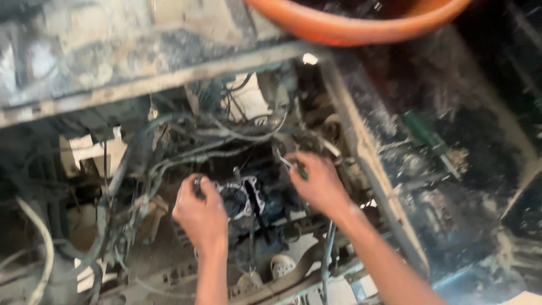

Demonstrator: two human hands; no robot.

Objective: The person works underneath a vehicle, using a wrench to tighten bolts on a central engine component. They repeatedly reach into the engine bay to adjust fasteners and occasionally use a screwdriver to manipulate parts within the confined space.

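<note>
I look down into a dirty vehicle engine bay full of hoses and wires. My left hand (pixel 200 212) grips the left side of a round metal engine part (pixel 243 197) with a pale rim. To its right, my right hand (pixel 319 181) is closed on a small tool with a green handle and a thin metal tip (pixel 289 164), held just above and right of that part. The frame is blurred, so where the tip touches cannot be made out.
An orange plastic basin (pixel 350 22) sits at the top edge on the bodywork. A green-handled screwdriver (pixel 432 141) lies on the black greasy panel at the right. A rusty frame rail (pixel 361 147) runs between bay and panel. Pale cables (pixel 39 237) hang at left.
</note>
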